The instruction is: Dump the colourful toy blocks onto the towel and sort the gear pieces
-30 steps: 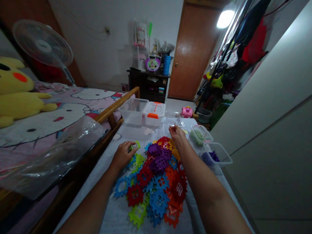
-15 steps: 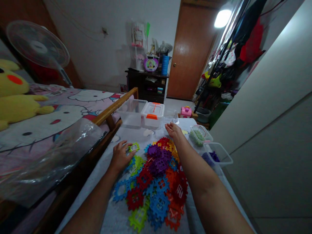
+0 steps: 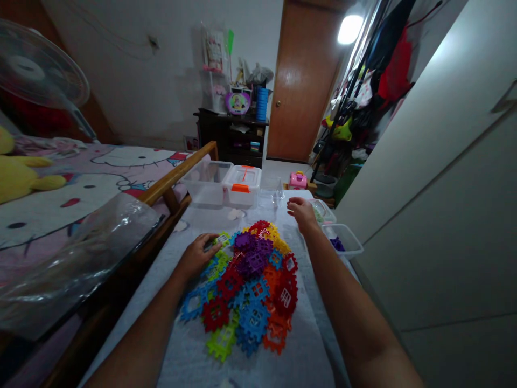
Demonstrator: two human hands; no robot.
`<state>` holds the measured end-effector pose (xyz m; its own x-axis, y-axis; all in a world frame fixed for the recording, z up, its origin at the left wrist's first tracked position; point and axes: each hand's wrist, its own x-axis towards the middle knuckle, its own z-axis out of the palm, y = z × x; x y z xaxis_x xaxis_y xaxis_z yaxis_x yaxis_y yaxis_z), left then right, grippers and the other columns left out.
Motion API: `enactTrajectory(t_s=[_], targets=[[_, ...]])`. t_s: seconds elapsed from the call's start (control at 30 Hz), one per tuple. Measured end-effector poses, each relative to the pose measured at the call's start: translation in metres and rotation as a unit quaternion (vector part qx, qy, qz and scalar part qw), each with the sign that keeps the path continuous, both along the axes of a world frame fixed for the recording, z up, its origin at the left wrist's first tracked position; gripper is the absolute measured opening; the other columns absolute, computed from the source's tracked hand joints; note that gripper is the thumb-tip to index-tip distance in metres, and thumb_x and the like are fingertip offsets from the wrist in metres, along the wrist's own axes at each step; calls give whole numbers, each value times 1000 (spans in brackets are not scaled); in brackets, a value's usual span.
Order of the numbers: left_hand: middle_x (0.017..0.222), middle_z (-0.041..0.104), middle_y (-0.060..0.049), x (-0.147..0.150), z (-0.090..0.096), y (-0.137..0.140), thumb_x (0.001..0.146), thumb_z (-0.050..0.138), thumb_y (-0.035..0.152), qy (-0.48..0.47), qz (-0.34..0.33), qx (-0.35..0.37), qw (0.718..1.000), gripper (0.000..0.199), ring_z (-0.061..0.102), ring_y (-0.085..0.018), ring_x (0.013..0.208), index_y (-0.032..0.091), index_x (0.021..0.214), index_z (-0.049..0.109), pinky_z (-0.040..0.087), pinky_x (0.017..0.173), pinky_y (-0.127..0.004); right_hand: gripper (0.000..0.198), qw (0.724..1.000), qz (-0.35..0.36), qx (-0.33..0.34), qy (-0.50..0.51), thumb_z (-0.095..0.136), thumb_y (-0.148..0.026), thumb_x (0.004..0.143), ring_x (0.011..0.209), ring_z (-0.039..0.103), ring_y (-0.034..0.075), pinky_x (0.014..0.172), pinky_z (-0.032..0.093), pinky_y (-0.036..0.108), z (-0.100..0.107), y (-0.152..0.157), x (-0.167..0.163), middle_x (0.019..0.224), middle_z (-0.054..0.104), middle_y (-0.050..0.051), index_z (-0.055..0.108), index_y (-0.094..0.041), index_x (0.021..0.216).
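Observation:
My left hand (image 3: 198, 256) is at the left far side of a pile of interlocking plastic tiles (image 3: 254, 261). Its thumb and fingers close on a lime green window tile (image 3: 222, 238). Purple tiles lie on top of the heap, with red, blue, orange, yellow and green ones around them. Over the right far part of the cloth, my right hand (image 3: 302, 211) is raised with fingers slightly bent and apart, nothing visible in it. Close beyond it, a clear box with green pieces (image 3: 321, 211) is partly hidden by the hand. A second clear box (image 3: 350, 242) holds purple pieces.
An open clear bin (image 3: 208, 186), a lidded box with orange latches (image 3: 242, 186) and another clear container (image 3: 272, 188) stand at the far edge. A wooden bed rail (image 3: 181, 172) runs along the left. A pale cabinet (image 3: 436, 215) borders the right.
My right hand has moved right, away from the pile and towards the box of green pieces. My left hand and the green tile have shifted slightly towards the pile. The view has turned a little.

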<state>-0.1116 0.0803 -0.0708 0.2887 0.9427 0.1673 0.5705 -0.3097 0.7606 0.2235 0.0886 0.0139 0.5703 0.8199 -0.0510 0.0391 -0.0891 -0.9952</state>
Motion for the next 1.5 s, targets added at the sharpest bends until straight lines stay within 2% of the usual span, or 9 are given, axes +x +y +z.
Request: enactTrajectory(t_s=[0.2, 0.47, 0.6, 0.8, 0.97, 1.03, 1.17, 1.3, 1.5], targets=[[112, 73, -12, 5, 7, -6, 73, 59, 74, -59, -4, -67, 996, 67, 68, -29, 105, 18, 109, 67, 51, 98, -43, 23, 965, -45, -51, -254, 57, -10, 70, 113, 59, 25, 101, 39, 32, 26, -15, 54, 107, 72, 12, 72, -17, 86], [112, 73, -13, 7, 12, -8, 70, 61, 75, -65, 7, -73, 995, 68, 68, -30, 105, 18, 106, 69, 49, 100, -45, 17, 912, -74, -110, -388, 62, -9, 72, 117, 57, 30, 101, 37, 39, 13, -35, 83, 108, 70, 18, 72, -15, 84], [113, 72, -14, 6, 10, -8, 70, 61, 75, -66, 0, -79, 995, 69, 68, -30, 105, 17, 106, 68, 50, 99, -46, 4, 931, -97, -85, -340, 67, -16, 78, 117, 55, 30, 102, 39, 46, 4, -27, 88, 97, 70, 17, 67, -19, 79], [116, 72, -14, 4, 11, -8, 74, 60, 71, -59, -6, -79, 995, 64, 66, -30, 109, 17, 109, 67, 49, 101, -46, 10, 962, -97, -84, -241, 72, -25, 79, 114, 59, 31, 97, 44, 47, -7, -18, 94, 89, 69, 17, 63, -22, 77], [112, 73, -12, 5, 12, -8, 73, 61, 70, -65, -3, -66, 996, 60, 68, -30, 105, 19, 105, 68, 50, 98, -45, 7, 978, -91, -11, -186, 69, -22, 80, 111, 60, 27, 97, 45, 42, -6, -16, 87, 82, 68, 12, 63, -22, 77], [112, 73, -12, 5, 13, -7, 73, 60, 69, -62, 14, -50, 997, 60, 68, -30, 105, 19, 105, 69, 50, 97, -44, 5, 959, -88, -29, -268, 64, -21, 82, 109, 61, 26, 96, 45, 40, -3, -16, 84, 82, 69, 12, 66, -22, 78], [117, 71, -12, 11, 28, -7, 77, 58, 60, -26, 40, 15, 999, 52, 64, -30, 111, 18, 108, 68, 46, 103, -44, 18, 872, -51, -128, -470, 54, -15, 83, 105, 64, 29, 91, 44, 39, 5, -17, 75, 92, 72, 16, 72, -17, 81], [116, 70, -11, 37, 59, -7, 83, 53, 50, -20, -9, 54, 998, 44, 63, -30, 111, 17, 108, 69, 45, 104, -44, 22, 851, -20, -137, -506, 53, -13, 84, 101, 65, 30, 88, 43, 37, 14, -19, 61, 99, 72, 20, 75, -14, 88], [117, 70, -12, 101, 89, 13, 84, 54, 36, -59, -113, 19, 992, 36, 64, -28, 109, 16, 109, 69, 47, 99, -41, 27, 796, 47, -134, -589, 48, -16, 92, 91, 65, 26, 80, 41, 32, 26, -29, 26, 98, 71, 18, 75, -15, 94]])
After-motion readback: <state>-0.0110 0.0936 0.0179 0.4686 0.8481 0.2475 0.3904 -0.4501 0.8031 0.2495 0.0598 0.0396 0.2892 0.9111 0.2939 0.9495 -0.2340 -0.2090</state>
